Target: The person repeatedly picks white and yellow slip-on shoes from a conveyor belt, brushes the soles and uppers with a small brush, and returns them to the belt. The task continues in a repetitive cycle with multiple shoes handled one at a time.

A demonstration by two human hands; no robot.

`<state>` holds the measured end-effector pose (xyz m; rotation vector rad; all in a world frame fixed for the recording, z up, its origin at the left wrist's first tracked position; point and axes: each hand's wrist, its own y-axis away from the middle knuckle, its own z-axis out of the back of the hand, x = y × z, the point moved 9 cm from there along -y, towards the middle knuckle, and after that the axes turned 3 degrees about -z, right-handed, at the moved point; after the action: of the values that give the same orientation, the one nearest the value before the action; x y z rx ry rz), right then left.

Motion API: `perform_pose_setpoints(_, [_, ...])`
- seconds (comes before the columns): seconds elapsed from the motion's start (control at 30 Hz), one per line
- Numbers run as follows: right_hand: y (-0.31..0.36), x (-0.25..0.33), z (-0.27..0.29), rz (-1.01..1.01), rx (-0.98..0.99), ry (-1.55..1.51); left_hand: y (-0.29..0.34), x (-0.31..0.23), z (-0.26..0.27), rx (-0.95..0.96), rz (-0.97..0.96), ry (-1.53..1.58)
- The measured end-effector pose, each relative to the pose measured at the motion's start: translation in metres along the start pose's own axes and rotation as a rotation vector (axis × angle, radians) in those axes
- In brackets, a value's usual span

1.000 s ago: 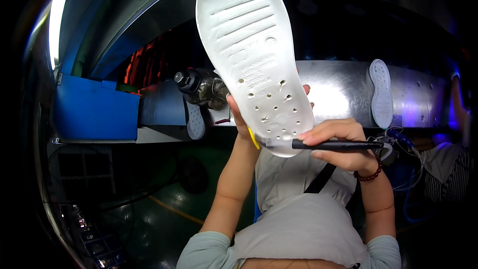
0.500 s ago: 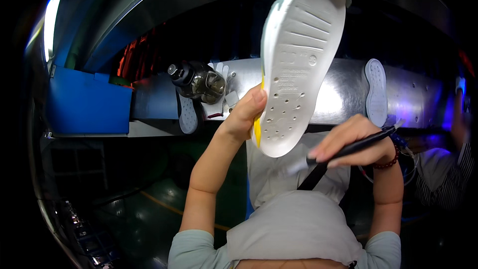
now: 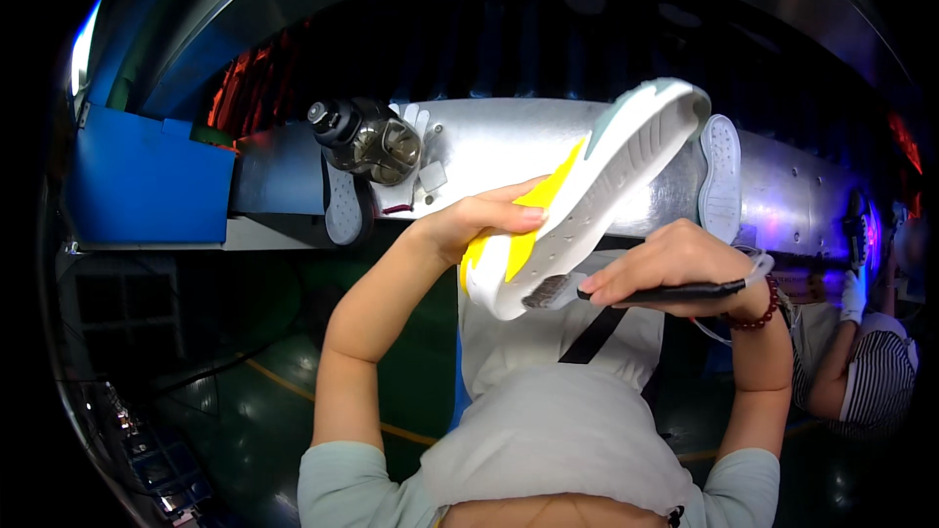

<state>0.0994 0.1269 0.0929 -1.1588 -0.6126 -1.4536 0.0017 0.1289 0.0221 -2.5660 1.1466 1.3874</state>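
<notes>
We find the left hand (image 3: 501,218) pinching a curved, grooved sole (image 3: 606,176), the right hand (image 3: 680,262) pinching a slim black-handled brush (image 3: 675,294).

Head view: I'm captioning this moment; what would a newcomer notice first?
Probably the white-and-yellow shoe sole, held mid-picture in the left hand. At its lower end, the right hand holds a black-handled tool. Left of them, a dark bottle sits on the metal bench.

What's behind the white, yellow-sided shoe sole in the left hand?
Around the edges of the white, yellow-sided shoe sole show the shiny silver metal bench and, lower down, light-grey cloth over the person's lap. Anything directly behind it is covered; can't tell.
</notes>
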Motion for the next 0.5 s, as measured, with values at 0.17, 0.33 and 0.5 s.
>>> perform_pose_setpoints(0.17, [0.002, 0.012, 0.020, 0.042, -0.136, 0.101, 0.009, 0.018, 0.025, -0.060, 0.103, 0.080])
perform_pose_setpoints(0.33, [0.006, 0.007, 0.005, -0.099, 0.068, 0.203, 0.011, 0.013, 0.028, -0.245, 0.062, 0.137])
perform_pose_setpoints(0.5, [0.015, -0.003, 0.034, -0.028, -0.265, 0.210, 0.017, 0.006, 0.032, -0.097, 0.015, 0.273])
